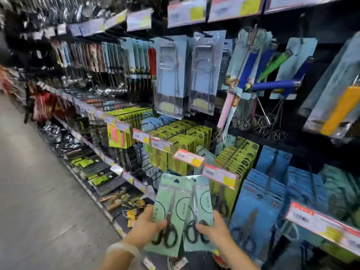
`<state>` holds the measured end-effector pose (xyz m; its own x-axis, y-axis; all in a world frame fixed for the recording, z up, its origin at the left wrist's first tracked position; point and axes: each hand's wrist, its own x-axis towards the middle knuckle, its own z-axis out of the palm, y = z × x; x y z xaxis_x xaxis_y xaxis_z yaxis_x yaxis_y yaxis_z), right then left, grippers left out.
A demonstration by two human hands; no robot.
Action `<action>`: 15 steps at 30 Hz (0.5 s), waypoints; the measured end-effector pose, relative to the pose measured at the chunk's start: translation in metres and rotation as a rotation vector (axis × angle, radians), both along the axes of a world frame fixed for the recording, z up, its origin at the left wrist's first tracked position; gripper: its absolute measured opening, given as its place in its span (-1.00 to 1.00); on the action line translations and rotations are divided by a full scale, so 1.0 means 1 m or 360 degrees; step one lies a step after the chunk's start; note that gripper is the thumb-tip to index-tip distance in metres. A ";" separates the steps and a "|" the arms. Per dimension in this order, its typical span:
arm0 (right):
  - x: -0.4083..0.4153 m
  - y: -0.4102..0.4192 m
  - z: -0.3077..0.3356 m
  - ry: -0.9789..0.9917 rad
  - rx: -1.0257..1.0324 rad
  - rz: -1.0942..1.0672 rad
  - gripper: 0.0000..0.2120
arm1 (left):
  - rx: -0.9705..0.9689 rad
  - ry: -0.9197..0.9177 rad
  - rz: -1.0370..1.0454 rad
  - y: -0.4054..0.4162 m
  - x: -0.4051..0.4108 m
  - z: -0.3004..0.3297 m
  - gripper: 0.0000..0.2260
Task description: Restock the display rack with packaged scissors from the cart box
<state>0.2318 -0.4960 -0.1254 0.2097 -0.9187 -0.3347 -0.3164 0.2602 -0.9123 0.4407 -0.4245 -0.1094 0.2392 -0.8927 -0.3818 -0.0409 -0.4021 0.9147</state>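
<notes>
A long display rack (194, 106) fills most of the view, running from the far left down the aisle to the near right, with a grey floor (35, 182) stretching along its left side. The upper tier is hung with pale blue carded wire tools (170, 75), dark-handled utensils (109, 59) further left and blue- and green-handled whisks (270, 75) to the right. Below, rows of yellow-green packs (181, 141) are hung on pegs, and blue packs (263, 201) are stacked on pegs at the lower right. Price tags (219, 175) in white, red and yellow are fixed along the shelf edges and peg ends. In front of the lower tier, two mint-green scissor packs are held up side by side, their top edges just under the price tags and their inner edges overlapping slightly. The left pack (169, 207) is gripped at its lower left by the left hand (148, 227), the thumb laid across the front by the black handles and the fingers hidden behind the card. The right pack (200, 209) is gripped at its lower right by the right hand (214, 228), thumb across the front near the handles, fingers wrapped behind. The hands are close but not touching. The picture is blurred, so whether either pack's hang hole has met a peg cannot be told, though both appear free of the rack. A pale band (122, 250) is seen at the left wrist.
</notes>
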 end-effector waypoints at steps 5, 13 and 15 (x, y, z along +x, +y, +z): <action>0.021 -0.037 0.005 -0.0033 -0.0118 -0.0011 -0.30 | -0.0059 0.0043 -0.0092 -0.042 0.014 0.015 -0.76; 0.062 -0.053 0.023 -0.0182 -0.0255 -0.0379 -0.65 | 0.0029 -0.0095 -0.0378 -0.102 0.070 0.012 -0.73; 0.074 -0.054 0.018 -0.0200 -0.0225 -0.0461 -0.64 | 0.0061 -0.0087 -0.0475 -0.111 0.084 0.013 -0.71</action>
<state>0.3053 -0.5503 -0.1076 -0.0349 -0.9816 -0.1877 -0.1306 0.1907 -0.9729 0.5247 -0.5359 -0.0969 -0.0102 -0.9120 -0.4101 -0.2111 -0.3989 0.8924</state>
